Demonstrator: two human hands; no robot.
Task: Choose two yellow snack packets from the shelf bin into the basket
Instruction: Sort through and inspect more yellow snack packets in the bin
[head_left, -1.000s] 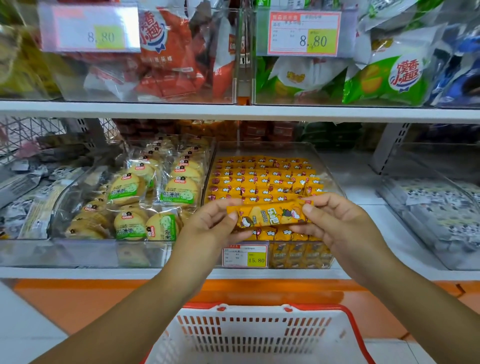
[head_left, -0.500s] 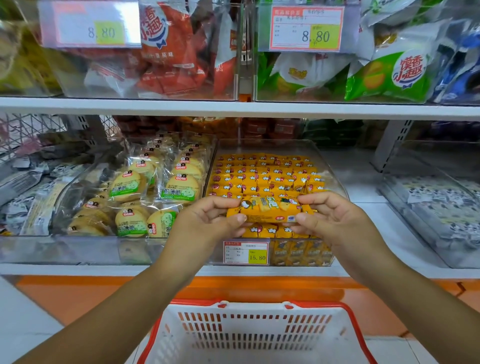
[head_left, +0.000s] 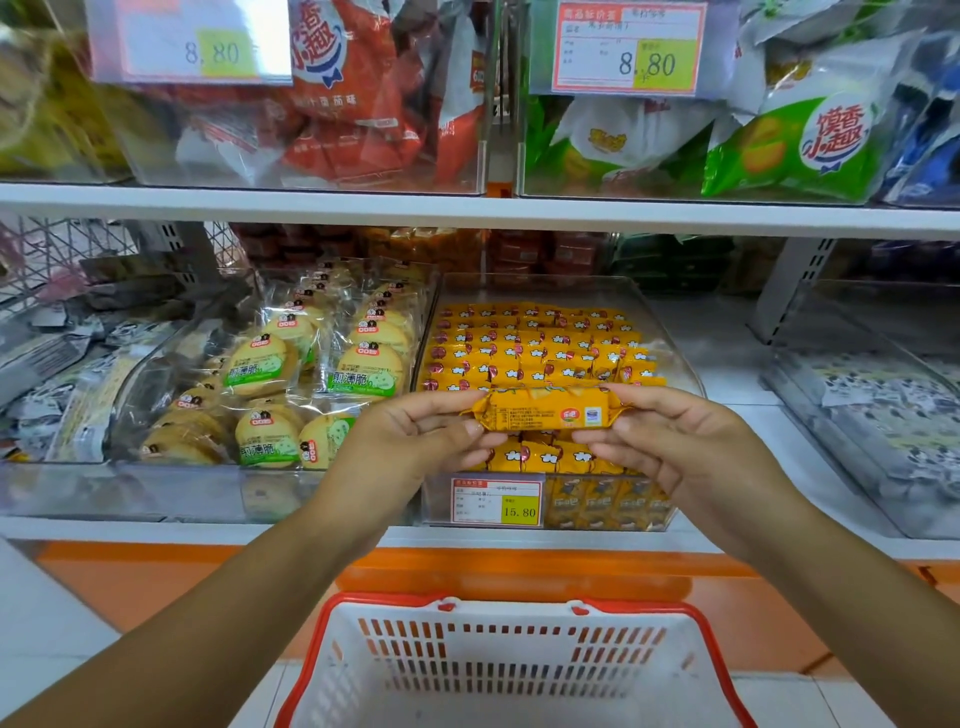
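Both hands pinch one yellow snack packet (head_left: 545, 411) by its two crimped ends. The left hand's (head_left: 415, 441) fingers (head_left: 471, 428) close thumb against forefinger on the left end. The right hand's (head_left: 691, 447) fingertips (head_left: 644, 399) do the same on the right end. The remaining fingers of each hand curl loosely beneath. The packet lies level between the hands, its printed back panel facing the camera. It hangs just above the front edge of the clear shelf bin (head_left: 680, 364), over the front rows of matching yellow packets (head_left: 535, 348) that fill it. A price tag (head_left: 496, 501) reading 15.80 sits on the bin's front wall, towards its left corner. To the left, a neighbouring clear bin holds round biscuit packs (head_left: 366, 364) with green labels. All the bins stand on the lower shelf (head_left: 156, 530), close to its white front edge. The upper shelf (head_left: 311, 201) carries red bags (head_left: 353, 104) and green bags (head_left: 779, 150) behind 8.80 tags. Below the forearms, at the bottom edge of the view, stands a white slotted basket (head_left: 332, 621) with a red rim, well apart from the packet.
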